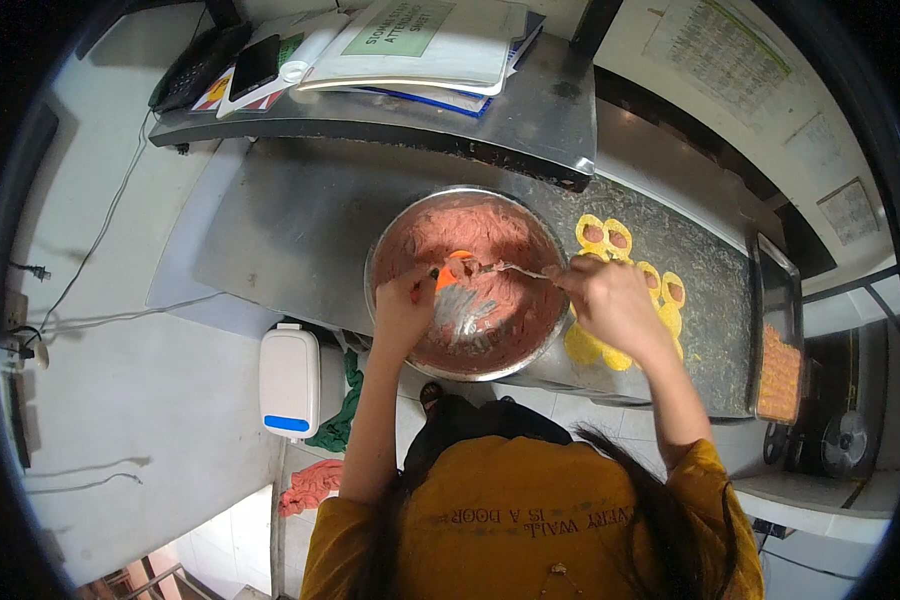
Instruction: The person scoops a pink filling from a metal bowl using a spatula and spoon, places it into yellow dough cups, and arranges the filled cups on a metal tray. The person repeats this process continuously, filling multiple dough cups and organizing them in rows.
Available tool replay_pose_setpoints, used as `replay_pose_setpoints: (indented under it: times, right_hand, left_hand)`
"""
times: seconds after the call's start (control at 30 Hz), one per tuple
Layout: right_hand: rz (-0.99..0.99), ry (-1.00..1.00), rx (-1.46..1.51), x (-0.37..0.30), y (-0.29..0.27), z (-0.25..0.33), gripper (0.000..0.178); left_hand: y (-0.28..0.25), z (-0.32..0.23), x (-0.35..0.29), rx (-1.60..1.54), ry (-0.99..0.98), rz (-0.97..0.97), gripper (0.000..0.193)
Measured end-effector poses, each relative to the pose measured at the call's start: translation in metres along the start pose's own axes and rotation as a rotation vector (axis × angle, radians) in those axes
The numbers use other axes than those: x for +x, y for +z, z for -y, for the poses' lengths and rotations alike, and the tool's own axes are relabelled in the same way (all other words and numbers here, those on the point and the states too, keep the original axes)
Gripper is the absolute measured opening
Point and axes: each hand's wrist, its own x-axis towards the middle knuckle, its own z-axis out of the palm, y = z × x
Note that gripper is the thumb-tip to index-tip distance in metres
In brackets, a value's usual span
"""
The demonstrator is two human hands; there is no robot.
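A wide steel bowl [378,250] of pink minced filling [475,225] stands on the metal table in front of me. My left hand [407,308] is closed over its near left side, gripping a small orange thing [454,268] that could be a wrapper or a plastic tool. My right hand [602,298], at the right rim, is closed around the handle of a thin metal spoon [518,268]. The spoon's far end meets the orange thing and seems to carry some filling. Right of the bowl lie several yellow round wrappers [583,345], some topped with pink filling.
A tray [780,270] with rows of orange pieces [779,375] stands at the far right. Above the table's back, a metal shelf [390,128] bears folders [420,45], a phone [255,68] and a black telephone [200,65]. A white bin [290,375] stands lower left.
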Motion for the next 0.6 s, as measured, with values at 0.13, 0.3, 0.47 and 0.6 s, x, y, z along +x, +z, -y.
replay_pose_setpoints:
  times: [0.13,0.3,0.47,0.6]
  right_hand:
    - [0.248,-0.053,0.190,0.029,-0.008,-0.036,0.033]
    - [0.205,-0.024,0.206,0.043,-0.024,-0.045,0.027]
    - [0.024,0.091,-0.137,0.027,-0.015,-0.012,0.031]
    - [-0.157,0.024,-0.107,0.005,0.014,0.018,0.041]
  left_hand:
    - [-0.004,-0.002,0.006,-0.016,0.151,0.207,0.009]
    - [-0.004,0.018,0.008,-0.042,0.256,0.287,0.015]
    - [0.001,0.011,0.004,-0.091,0.090,0.159,0.012]
    - [0.007,0.011,0.006,-0.411,-0.441,0.113,0.020]
